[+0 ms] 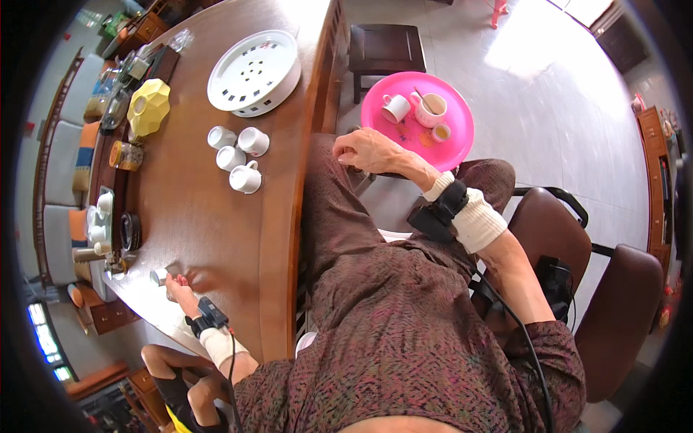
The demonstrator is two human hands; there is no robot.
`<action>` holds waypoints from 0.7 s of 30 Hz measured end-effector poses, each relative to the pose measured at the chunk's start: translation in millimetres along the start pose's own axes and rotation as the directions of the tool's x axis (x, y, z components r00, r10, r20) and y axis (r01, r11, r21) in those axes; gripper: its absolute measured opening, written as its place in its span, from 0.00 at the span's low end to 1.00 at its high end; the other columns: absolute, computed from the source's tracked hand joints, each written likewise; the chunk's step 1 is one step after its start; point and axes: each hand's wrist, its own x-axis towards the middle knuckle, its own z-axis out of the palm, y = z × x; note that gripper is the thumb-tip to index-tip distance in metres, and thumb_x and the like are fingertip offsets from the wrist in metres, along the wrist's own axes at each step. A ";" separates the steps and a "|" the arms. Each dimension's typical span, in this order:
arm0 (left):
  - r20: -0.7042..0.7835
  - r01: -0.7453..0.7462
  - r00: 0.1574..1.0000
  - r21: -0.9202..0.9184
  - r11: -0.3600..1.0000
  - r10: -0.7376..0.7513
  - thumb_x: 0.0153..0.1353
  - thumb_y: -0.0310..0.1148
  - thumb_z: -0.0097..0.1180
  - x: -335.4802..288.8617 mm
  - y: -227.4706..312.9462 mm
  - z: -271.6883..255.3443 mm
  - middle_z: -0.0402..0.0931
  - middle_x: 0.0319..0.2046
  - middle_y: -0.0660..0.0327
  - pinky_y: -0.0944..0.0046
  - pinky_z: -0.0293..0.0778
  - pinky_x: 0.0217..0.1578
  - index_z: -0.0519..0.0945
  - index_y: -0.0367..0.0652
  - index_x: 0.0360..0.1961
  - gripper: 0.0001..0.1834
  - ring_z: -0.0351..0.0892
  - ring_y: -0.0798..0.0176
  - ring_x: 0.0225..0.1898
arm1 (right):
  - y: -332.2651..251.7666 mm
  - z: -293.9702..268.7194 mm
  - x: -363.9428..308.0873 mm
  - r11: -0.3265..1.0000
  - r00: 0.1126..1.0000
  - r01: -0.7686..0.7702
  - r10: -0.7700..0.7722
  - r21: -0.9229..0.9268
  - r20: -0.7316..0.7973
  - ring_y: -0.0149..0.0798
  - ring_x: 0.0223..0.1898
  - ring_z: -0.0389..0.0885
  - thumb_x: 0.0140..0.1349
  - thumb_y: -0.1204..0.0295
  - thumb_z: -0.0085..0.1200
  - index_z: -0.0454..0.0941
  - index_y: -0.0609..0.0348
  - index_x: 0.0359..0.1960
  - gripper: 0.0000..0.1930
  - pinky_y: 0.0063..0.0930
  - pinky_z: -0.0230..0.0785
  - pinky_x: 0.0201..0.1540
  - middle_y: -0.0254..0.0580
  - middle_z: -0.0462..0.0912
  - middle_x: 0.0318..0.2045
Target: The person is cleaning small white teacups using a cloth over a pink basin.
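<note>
At the table's near left end, my left hand (180, 293) has its fingers closed by a small pale, shiny thing (158, 277); its kind is too small to make out. My right hand (369, 151) hovers over my lap between the table and the pink tray (456, 108), its fingers curled in with nothing visible in them. Several white cups (245, 178) stand grouped on the wooden table (216, 231). Beyond them lies a round white slotted tea tray (253, 72). The pink tray bears a white mug (395, 108), a larger mug (431, 108) with a spoon, and a small cup of yellowish liquid (441, 133).
Along the table's left side are a yellow faceted container (149, 107), a jar (126, 155), a dark round dish (130, 231) and a small tray of cups (105, 216). A dark stool (388, 49) stands beyond the pink tray; brown chairs (556, 227) are at my right. Another person's bare legs (202, 397) show lower left.
</note>
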 end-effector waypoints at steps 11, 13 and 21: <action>0.789 -0.258 0.604 0.066 0.964 0.107 0.58 0.32 0.55 -313.9 107.5 322.0 0.74 0.27 0.64 0.75 0.68 0.24 0.75 0.40 0.38 0.09 0.72 0.73 0.25 | 108.2 2.2 -77.7 0.855 0.862 -0.469 0.498 0.224 -0.096 0.46 0.32 0.80 0.47 0.65 0.53 0.80 0.60 0.33 0.14 0.33 0.71 0.38 0.49 0.81 0.28; 0.909 -0.236 0.417 0.096 0.967 0.012 0.58 0.32 0.55 -380.4 98.8 357.0 0.76 0.27 0.62 0.74 0.70 0.26 0.76 0.41 0.36 0.08 0.74 0.71 0.27 | 134.4 11.9 -88.7 0.830 0.838 -0.494 0.534 0.257 -0.114 0.48 0.34 0.80 0.47 0.65 0.53 0.80 0.59 0.33 0.14 0.34 0.71 0.39 0.50 0.81 0.30; 0.870 0.074 -0.029 0.494 0.867 -0.493 0.59 0.31 0.53 -531.9 -70.2 434.4 0.77 0.30 0.61 0.71 0.73 0.23 0.74 0.39 0.39 0.09 0.77 0.68 0.27 | 233.6 21.4 -124.7 0.819 0.740 -0.568 0.466 -0.079 -0.485 0.60 0.41 0.73 0.50 0.66 0.50 0.72 0.58 0.45 0.19 0.52 0.68 0.40 0.59 0.73 0.39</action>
